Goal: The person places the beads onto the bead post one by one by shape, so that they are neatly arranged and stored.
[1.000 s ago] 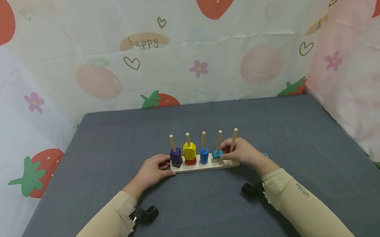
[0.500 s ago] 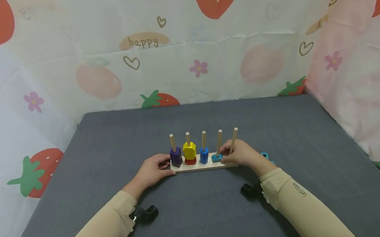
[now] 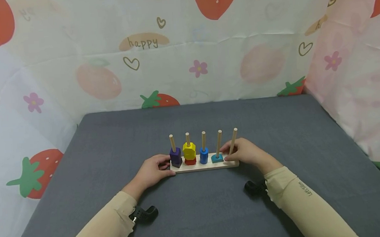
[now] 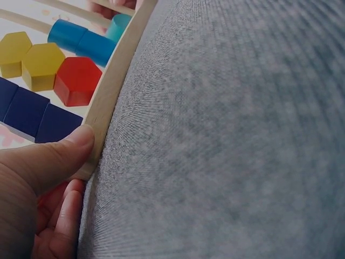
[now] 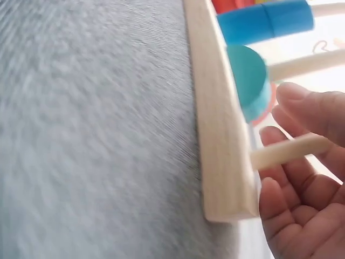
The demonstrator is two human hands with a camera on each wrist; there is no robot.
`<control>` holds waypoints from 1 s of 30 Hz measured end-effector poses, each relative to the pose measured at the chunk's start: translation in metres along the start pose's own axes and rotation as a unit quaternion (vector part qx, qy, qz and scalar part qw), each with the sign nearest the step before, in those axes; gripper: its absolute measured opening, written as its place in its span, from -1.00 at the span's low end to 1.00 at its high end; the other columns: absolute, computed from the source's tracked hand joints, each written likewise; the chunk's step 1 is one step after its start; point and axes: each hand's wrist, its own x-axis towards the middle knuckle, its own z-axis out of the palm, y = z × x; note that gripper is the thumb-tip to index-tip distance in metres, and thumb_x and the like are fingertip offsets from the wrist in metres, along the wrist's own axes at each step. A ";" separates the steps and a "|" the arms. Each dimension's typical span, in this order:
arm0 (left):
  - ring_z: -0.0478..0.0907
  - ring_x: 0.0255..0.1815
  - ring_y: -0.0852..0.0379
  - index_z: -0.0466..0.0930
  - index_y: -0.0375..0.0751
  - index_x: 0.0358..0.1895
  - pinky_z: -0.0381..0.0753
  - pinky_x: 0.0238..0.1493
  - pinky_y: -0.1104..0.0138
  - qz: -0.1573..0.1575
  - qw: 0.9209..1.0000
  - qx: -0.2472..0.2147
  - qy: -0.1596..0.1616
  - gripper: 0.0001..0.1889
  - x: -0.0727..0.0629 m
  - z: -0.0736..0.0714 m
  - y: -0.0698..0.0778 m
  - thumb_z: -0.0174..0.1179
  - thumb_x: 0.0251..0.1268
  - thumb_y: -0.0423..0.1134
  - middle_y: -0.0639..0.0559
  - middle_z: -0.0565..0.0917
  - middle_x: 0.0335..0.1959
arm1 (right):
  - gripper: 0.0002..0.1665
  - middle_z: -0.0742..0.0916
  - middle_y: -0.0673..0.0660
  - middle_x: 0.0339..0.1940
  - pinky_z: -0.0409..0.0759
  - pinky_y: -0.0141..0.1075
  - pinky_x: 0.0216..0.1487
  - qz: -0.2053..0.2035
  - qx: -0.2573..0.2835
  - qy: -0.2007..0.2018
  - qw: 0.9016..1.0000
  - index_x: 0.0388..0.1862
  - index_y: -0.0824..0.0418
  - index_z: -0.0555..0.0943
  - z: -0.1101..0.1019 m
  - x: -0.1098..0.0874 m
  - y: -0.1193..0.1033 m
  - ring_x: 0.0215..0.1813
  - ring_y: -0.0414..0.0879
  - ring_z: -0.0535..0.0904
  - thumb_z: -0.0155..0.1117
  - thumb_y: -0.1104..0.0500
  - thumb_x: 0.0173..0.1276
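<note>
A wooden peg stacker (image 3: 199, 168) with several upright pegs stands in the middle of the table in the head view. My left hand (image 3: 152, 170) grips its left end, thumb on the edge of the base. Dark purple blocks (image 3: 176, 157) sit on the leftmost peg, then yellow blocks (image 3: 189, 151) above a red block (image 3: 190, 162), then blue cylinders (image 3: 204, 156). One teal block (image 5: 249, 78) lies at the foot of the fourth peg. My right hand (image 3: 248, 154) is beside it, thumb and fingers apart around the bare rightmost peg (image 5: 291, 151), holding nothing.
Grey cloth covers the table (image 3: 195, 212). A patterned curtain (image 3: 190, 75) rises behind it and along the sides. Black wrist mounts (image 3: 145, 214) hang below both sleeves, close to the tabletop.
The teal block has gone down its peg onto the base, and my right hand has let go and moved slightly right. Teal pieces glimpsed behind the right wrist are now hidden. The left hand stays put.
</note>
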 end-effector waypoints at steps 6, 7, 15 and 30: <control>0.52 -0.07 0.23 0.53 -0.13 0.10 0.53 -0.02 0.32 0.001 1.000 -0.003 0.000 -0.42 0.000 0.000 -0.001 0.42 -0.08 -0.10 0.05 0.56 0.00 | -0.66 0.68 0.14 -0.17 0.56 -0.22 -0.19 -0.020 0.002 0.001 1.000 -0.05 0.26 0.61 -0.017 -0.013 -0.002 -0.12 -0.03 0.57 0.33 0.25 0.15; 0.52 -0.07 0.23 0.53 -0.13 0.10 0.53 -0.02 0.32 0.001 1.000 -0.003 0.000 -0.42 0.001 0.000 -0.001 0.41 -0.08 -0.10 0.05 0.56 -0.01 | -0.65 0.68 0.14 -0.16 0.56 -0.22 -0.18 -0.020 0.000 0.003 1.000 -0.04 0.26 0.60 -0.021 -0.016 -0.002 -0.10 -0.02 0.56 0.33 0.25 0.16; 0.52 -0.09 0.24 0.54 -0.11 0.09 0.54 -0.04 0.32 0.006 1.000 -0.001 0.001 -0.44 0.002 0.001 -0.003 0.42 -0.08 -0.10 0.07 0.57 -0.03 | -0.58 0.60 0.20 0.04 0.49 -0.09 0.01 -0.001 -0.028 0.039 0.999 0.05 0.26 0.55 -0.049 -0.037 0.005 0.07 0.07 0.47 0.30 0.20 0.20; 0.52 -0.09 0.25 0.53 -0.12 0.10 0.54 -0.03 0.33 0.002 1.000 -0.001 -0.002 -0.43 0.002 0.001 -0.003 0.41 -0.07 -0.10 0.08 0.57 -0.02 | -0.60 0.63 0.24 -0.07 0.52 -0.31 -0.14 0.029 -0.021 0.048 0.998 -0.05 0.33 0.56 -0.076 -0.073 0.046 -0.09 -0.08 0.52 0.33 0.16 0.17</control>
